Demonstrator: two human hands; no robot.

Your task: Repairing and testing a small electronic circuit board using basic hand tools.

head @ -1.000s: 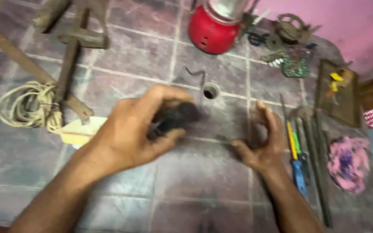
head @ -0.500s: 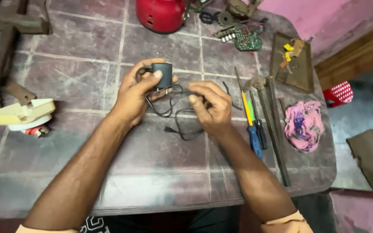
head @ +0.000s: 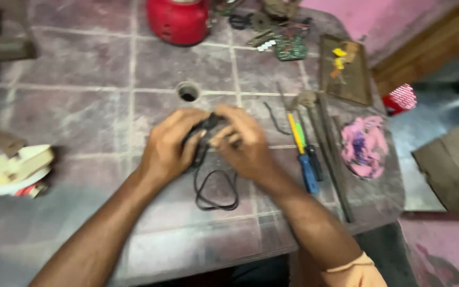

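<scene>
Both hands, left hand and right hand, are gripping a small black corded device, fingers curled tightly around it, over the tiled grey stone counter.

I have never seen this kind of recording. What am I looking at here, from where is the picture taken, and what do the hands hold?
There is no machine here: a person works with two bare hands, and the camera sits on that person's head, looking down. The left hand and the right hand meet around a small black part, from which a thin black wire loops down onto the tiled table. To the right lie screwdrivers with yellow, green and blue handles and a pink cloth. At the far edge stands a red container, with a small round cap nearer the hands. At the left lies a roll of tape. The picture is blurred, so finer details cannot be told.
</scene>
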